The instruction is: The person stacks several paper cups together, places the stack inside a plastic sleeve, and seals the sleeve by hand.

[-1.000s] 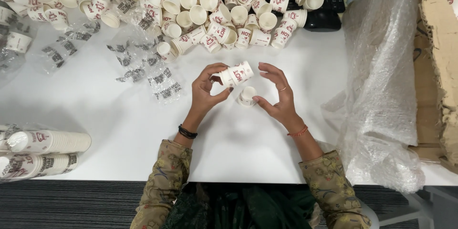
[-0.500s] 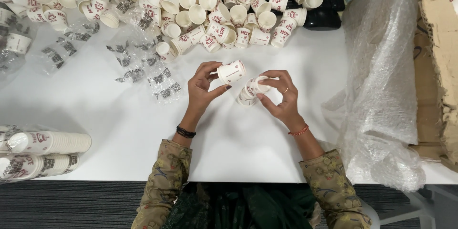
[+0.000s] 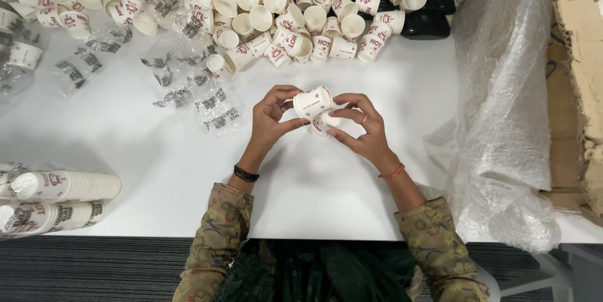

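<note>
Far to the left of the hands, at the near edge of the white counter (image 3: 157,170), lie two sleeves of stacked cups (image 3: 59,198) on their sides, wrapped in clear film. Up and to the left of the hands, empty plastic wrappers (image 3: 188,88) with dark print lie flat and crumpled on the counter, reaching almost to the left hand. The left hand (image 3: 270,120), a dark band at its wrist, is curled with its fingertips closed on a small white paper cup (image 3: 313,102) with red print, held tilted on its side just above the counter. Just below and right of that cup, touching it, is a second cup (image 3: 323,123) of the same kind, gripped by the thumb and fingers of the right hand (image 3: 364,131) (a ring shows on one finger and a red thread band at the wrist); whether the two cups are partly nested I cannot tell. Straight beyond both hands, well apart from them, a wide heap of loose cups (image 3: 282,6) spreads along the far side of the counter. Beyond the right hand sits a black keyboard (image 3: 433,6), partly hidden by that heap. To the right of the right hand a large crumpled clear plastic bag (image 3: 509,107) drapes over the counter edge, with a torn cardboard box (image 3: 581,76) beside it.
</note>
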